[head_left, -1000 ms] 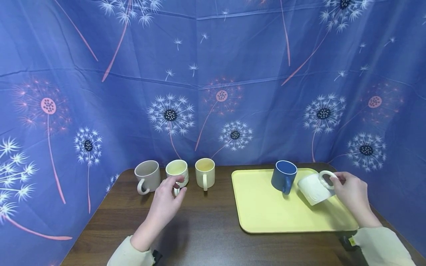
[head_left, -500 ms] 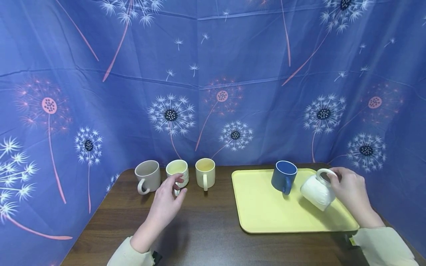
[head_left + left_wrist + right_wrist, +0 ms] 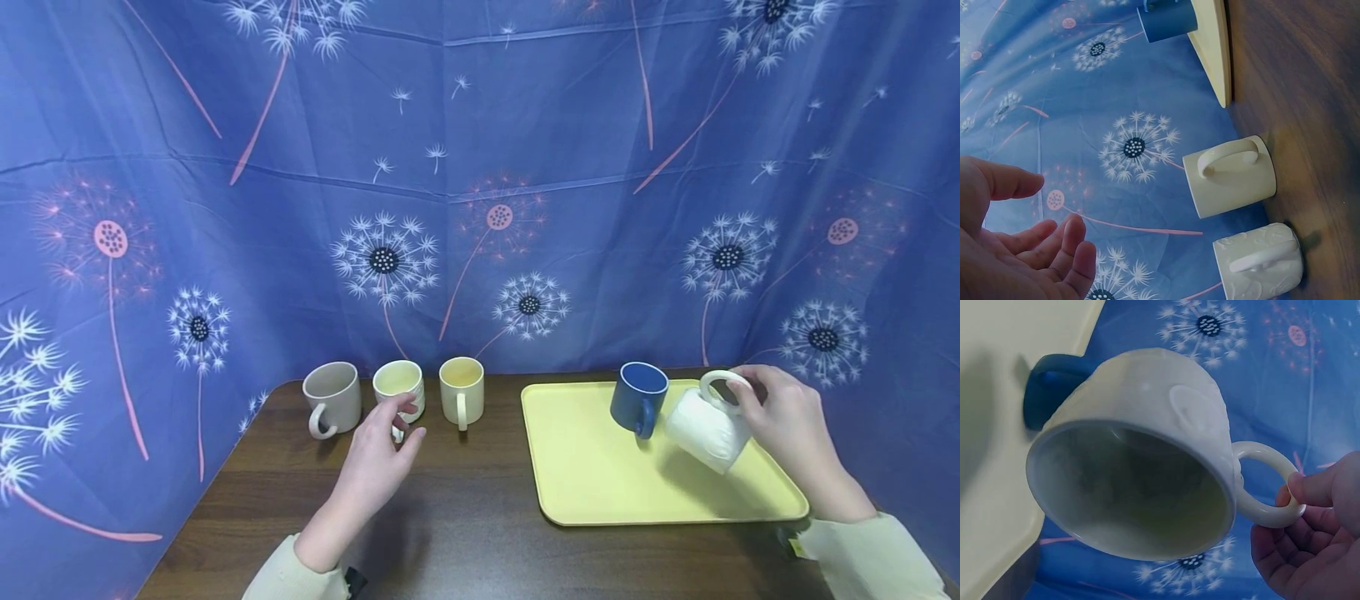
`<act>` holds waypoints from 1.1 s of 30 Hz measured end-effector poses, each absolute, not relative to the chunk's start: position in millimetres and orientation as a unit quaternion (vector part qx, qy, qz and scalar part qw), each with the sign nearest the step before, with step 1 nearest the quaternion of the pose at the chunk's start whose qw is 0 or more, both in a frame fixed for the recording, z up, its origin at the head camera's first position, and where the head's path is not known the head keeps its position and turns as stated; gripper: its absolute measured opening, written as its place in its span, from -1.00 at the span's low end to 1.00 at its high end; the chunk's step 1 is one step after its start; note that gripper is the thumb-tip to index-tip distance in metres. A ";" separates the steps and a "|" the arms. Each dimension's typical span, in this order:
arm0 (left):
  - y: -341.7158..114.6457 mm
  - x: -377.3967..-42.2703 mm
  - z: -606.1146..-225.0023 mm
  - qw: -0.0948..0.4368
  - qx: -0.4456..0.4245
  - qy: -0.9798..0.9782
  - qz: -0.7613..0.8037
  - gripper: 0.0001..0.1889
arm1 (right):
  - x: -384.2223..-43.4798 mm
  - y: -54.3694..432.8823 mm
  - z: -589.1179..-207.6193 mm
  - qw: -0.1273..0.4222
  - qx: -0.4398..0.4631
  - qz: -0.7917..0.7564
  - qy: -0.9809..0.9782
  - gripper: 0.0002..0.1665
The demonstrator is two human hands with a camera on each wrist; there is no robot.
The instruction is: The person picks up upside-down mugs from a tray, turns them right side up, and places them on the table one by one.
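Observation:
My right hand [image 3: 787, 417] pinches the round handle of a white mug [image 3: 705, 429] between thumb and fingers. The mug hangs tilted over the right part of the yellow tray [image 3: 592, 467]. Its wide mouth faces the camera in the right wrist view, showing a bare inside. Just left of it, a blue mug [image 3: 641, 396] stands upright on the tray. My left hand [image 3: 378, 458] hovers with loosely bent fingers and holds nothing. Behind it in the head view is a white embossed mug [image 3: 1259, 262], partly covered by the fingers.
A grey mug [image 3: 333, 398] and a cream mug [image 3: 462, 392] stand on either side of the embossed mug along the back of the dark wooden table [image 3: 480, 533]. A blue curtain [image 3: 480, 275] with dandelion prints hangs right behind the table.
My right hand has lifted and turned the white mug, swinging its body round and then shifting it slightly up and left. The left hand has stayed nearly still.

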State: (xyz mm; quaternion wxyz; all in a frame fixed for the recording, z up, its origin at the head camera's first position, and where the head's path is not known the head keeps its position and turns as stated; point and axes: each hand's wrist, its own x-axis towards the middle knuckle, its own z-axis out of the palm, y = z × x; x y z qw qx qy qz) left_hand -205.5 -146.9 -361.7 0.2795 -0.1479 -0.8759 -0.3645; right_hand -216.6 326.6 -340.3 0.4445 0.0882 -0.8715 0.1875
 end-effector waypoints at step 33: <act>-123.4 -189.9 -342.4 0.262 -0.195 -0.860 -0.393 -0.62 | -181.2 252.4 -295.4 0.446 0.167 0.215 -0.853 -0.77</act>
